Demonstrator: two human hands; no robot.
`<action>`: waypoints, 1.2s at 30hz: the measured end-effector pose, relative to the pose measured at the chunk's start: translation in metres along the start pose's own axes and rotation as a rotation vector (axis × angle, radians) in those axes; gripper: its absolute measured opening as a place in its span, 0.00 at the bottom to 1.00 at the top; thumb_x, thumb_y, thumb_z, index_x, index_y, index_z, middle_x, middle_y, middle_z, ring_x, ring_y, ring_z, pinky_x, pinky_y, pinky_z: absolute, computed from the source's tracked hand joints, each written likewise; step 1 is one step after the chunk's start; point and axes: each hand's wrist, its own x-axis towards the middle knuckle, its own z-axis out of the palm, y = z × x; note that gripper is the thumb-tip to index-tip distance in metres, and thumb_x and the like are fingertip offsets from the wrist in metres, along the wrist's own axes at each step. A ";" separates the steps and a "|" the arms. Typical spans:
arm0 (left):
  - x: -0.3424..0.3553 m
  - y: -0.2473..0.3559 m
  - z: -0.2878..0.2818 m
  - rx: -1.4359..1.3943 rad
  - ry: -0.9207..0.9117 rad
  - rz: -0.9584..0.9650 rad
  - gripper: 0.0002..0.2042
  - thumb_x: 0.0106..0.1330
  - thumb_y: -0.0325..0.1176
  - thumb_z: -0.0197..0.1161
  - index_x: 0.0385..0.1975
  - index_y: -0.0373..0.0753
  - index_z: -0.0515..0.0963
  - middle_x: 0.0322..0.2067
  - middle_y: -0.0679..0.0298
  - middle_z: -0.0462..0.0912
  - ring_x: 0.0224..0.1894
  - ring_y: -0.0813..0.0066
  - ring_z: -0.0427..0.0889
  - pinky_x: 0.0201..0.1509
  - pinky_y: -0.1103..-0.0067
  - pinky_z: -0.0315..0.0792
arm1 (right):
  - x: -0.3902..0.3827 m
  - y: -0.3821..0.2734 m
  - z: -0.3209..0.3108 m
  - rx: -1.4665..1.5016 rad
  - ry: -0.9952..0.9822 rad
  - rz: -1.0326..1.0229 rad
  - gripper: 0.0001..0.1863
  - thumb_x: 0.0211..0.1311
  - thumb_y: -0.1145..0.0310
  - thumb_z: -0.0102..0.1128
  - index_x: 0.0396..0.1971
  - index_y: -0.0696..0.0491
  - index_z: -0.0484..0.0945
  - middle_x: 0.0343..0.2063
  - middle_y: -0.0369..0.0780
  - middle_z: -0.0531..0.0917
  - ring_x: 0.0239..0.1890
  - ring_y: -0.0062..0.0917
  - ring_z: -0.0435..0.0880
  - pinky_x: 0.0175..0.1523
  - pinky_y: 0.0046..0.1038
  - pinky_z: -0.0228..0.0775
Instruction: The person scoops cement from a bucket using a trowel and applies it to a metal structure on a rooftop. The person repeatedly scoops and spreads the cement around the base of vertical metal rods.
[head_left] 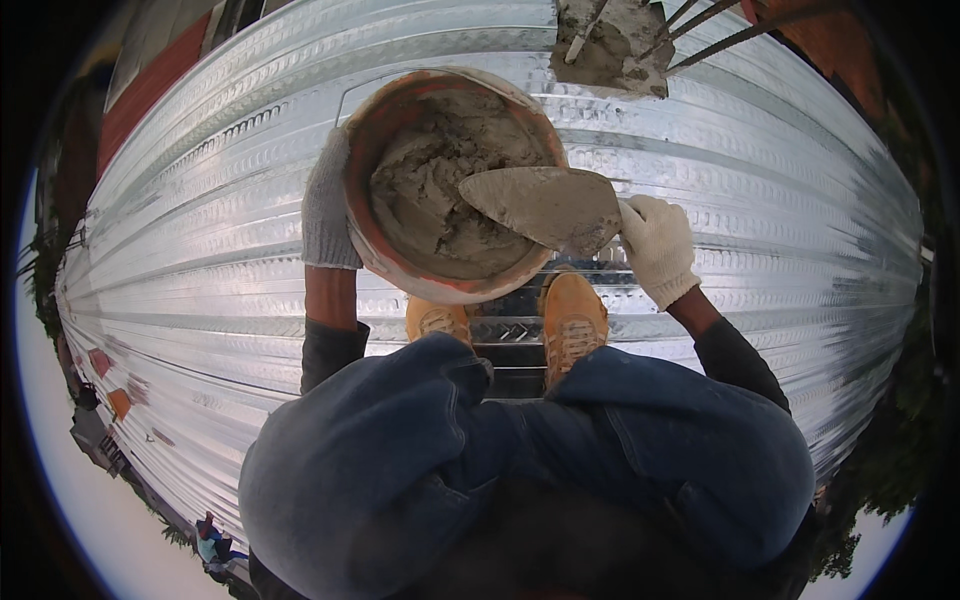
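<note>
A round, mortar-smeared bucket (400, 268) stands in front of my feet, its inner wall reddish. Grey wet mortar (440, 190) fills much of it, with a rough, broken surface. Against the bucket's left side is my left hand (328, 205) in a grey knit glove, gripping it; its fingertips are hidden. My right hand (660, 248), in a pale glove, is closed round the handle of a trowel (550, 205). The trowel's mortar-coated blade points left across the bucket's right rim, its tip over the mortar. Most of the handle is covered by the glove.
Ribbed shiny metal decking (770, 190) spreads all around. Beyond the bucket, at upper right, is a mortar-covered square patch (615, 75) with steel bars (750, 38) rising beside it. My tan boots (573, 322) are close behind the bucket. Another person (212, 545) is far off at lower left.
</note>
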 end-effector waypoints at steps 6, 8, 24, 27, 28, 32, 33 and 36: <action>-0.017 0.007 0.011 -0.090 0.050 0.027 0.21 0.88 0.40 0.61 0.69 0.30 0.80 0.60 0.56 0.88 0.58 0.70 0.87 0.63 0.73 0.83 | -0.049 0.044 -0.046 -0.132 -0.154 0.028 0.18 0.59 0.73 0.72 0.50 0.51 0.83 0.32 0.40 0.84 0.37 0.43 0.87 0.38 0.45 0.76; -0.017 0.003 0.009 -0.055 0.057 0.065 0.22 0.87 0.41 0.62 0.68 0.30 0.81 0.58 0.58 0.88 0.55 0.71 0.88 0.59 0.74 0.84 | -0.055 0.042 -0.072 -0.031 -0.110 0.096 0.15 0.61 0.73 0.72 0.47 0.53 0.81 0.32 0.41 0.85 0.38 0.44 0.87 0.40 0.45 0.77; -0.061 0.067 0.137 -0.044 0.019 -0.024 0.25 0.80 0.46 0.73 0.64 0.31 0.86 0.51 0.61 0.91 0.49 0.78 0.87 0.55 0.79 0.81 | 0.048 -0.054 -0.187 0.172 -0.787 0.320 0.19 0.80 0.53 0.62 0.42 0.56 0.83 0.30 0.50 0.85 0.36 0.49 0.88 0.46 0.47 0.79; -0.068 0.069 0.145 0.029 0.013 -0.037 0.25 0.80 0.46 0.72 0.65 0.31 0.85 0.51 0.61 0.90 0.50 0.77 0.86 0.56 0.78 0.81 | 0.046 -0.063 -0.163 0.365 -0.758 0.230 0.19 0.78 0.55 0.65 0.37 0.58 0.81 0.25 0.50 0.81 0.31 0.51 0.84 0.42 0.49 0.75; -0.071 0.069 0.147 0.053 0.003 -0.034 0.26 0.81 0.47 0.71 0.66 0.31 0.84 0.53 0.59 0.89 0.53 0.75 0.87 0.58 0.77 0.81 | 0.047 -0.066 -0.162 0.405 -0.753 0.218 0.19 0.78 0.54 0.65 0.37 0.58 0.81 0.25 0.50 0.82 0.30 0.51 0.84 0.42 0.48 0.75; -0.078 0.064 0.155 0.081 -0.003 -0.026 0.24 0.80 0.46 0.73 0.64 0.33 0.87 0.48 0.64 0.89 0.48 0.80 0.84 0.53 0.79 0.79 | 0.024 -0.057 -0.155 0.658 -0.685 0.218 0.21 0.79 0.53 0.65 0.39 0.60 0.84 0.24 0.49 0.84 0.27 0.45 0.85 0.39 0.45 0.77; -0.078 0.062 0.157 0.100 0.001 -0.034 0.24 0.79 0.46 0.74 0.64 0.33 0.86 0.48 0.64 0.89 0.48 0.79 0.85 0.53 0.79 0.80 | 0.018 -0.052 -0.157 0.691 -0.726 0.246 0.22 0.80 0.52 0.64 0.41 0.59 0.84 0.25 0.49 0.85 0.28 0.44 0.86 0.40 0.44 0.78; -0.076 0.066 0.156 0.150 0.019 -0.043 0.25 0.80 0.47 0.73 0.64 0.32 0.86 0.50 0.61 0.89 0.50 0.76 0.86 0.56 0.77 0.81 | 0.038 -0.053 -0.178 0.691 -0.980 0.338 0.24 0.85 0.49 0.58 0.52 0.57 0.87 0.31 0.49 0.90 0.33 0.39 0.91 0.46 0.43 0.83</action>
